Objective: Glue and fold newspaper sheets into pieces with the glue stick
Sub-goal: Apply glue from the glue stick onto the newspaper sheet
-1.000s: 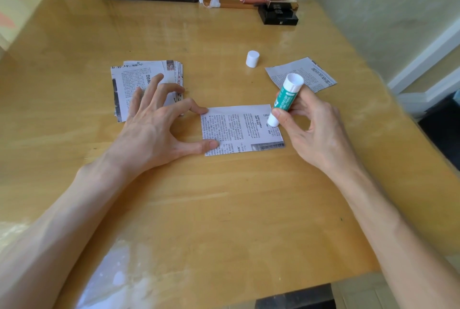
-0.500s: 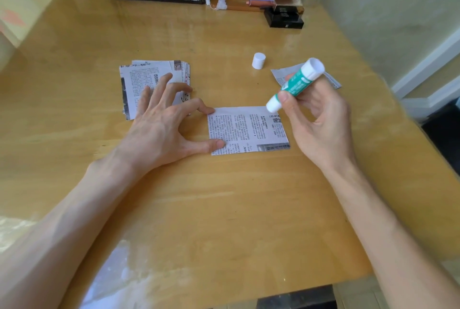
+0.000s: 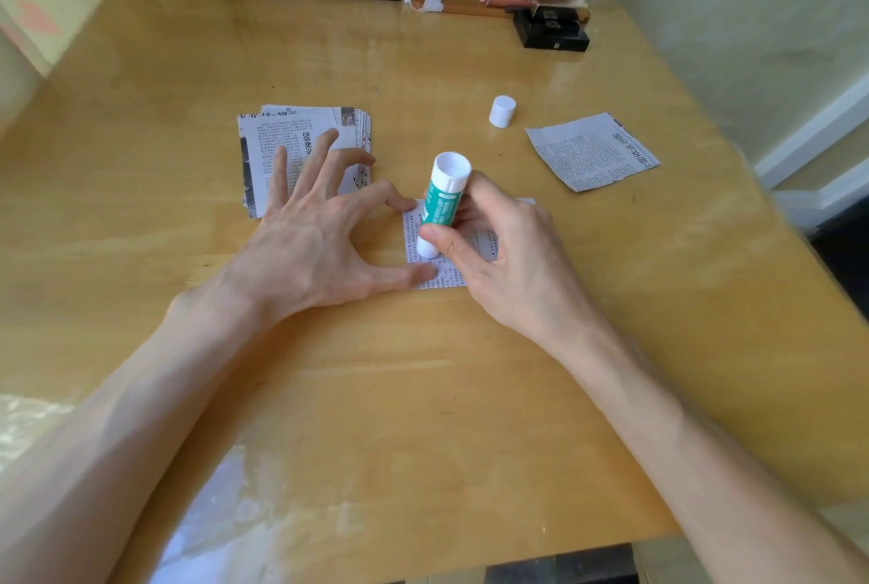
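My right hand (image 3: 512, 263) grips the glue stick (image 3: 442, 202), thumb and fingers curled round its green barrel. Its lower white end is down on the newspaper sheet (image 3: 442, 280), just beside my left thumb. My left hand (image 3: 310, 254) is spread and grasps nothing; thumb tip and forefinger tip press the sheet's left edge to the table (image 3: 423, 395). My other left fingers reach over the stack of cut newspaper (image 3: 282, 132); whether they touch it I cannot tell. Beyond my right knuckles stands the white cap (image 3: 501, 111), and right of it lies a loose newspaper piece (image 3: 592, 155). Open wood runs from both wrists towards me. My right hand hides most of the sheet's right half, and the glue tip itself is out of sight
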Tool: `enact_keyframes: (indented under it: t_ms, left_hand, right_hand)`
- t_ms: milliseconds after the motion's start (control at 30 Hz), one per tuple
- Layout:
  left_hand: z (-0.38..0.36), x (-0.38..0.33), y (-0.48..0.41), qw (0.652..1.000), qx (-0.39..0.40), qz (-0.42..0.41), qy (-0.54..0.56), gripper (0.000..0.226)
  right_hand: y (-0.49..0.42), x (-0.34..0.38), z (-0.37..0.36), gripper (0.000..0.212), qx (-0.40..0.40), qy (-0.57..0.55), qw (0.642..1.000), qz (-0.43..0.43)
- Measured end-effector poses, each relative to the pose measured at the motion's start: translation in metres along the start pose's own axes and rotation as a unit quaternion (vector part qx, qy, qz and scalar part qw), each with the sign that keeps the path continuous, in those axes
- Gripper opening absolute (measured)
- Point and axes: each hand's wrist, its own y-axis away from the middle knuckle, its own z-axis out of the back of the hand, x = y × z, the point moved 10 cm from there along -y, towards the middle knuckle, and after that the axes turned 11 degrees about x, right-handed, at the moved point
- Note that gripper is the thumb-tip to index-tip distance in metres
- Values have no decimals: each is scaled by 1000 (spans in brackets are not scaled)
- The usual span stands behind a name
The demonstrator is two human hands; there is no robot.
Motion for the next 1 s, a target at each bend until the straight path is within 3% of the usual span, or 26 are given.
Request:
enact_keyframes:
  t_ms: [300, 1000]
  left_hand:
    - [-2, 5, -1, 1000, 25, 10, 14, 84]
    - [-2, 7, -3, 999, 17, 4, 28, 84]
  right_hand:
    - [7, -5, 12, 24, -13, 59, 998, -22]
    - [38, -42, 65, 25, -63, 77, 991, -88]
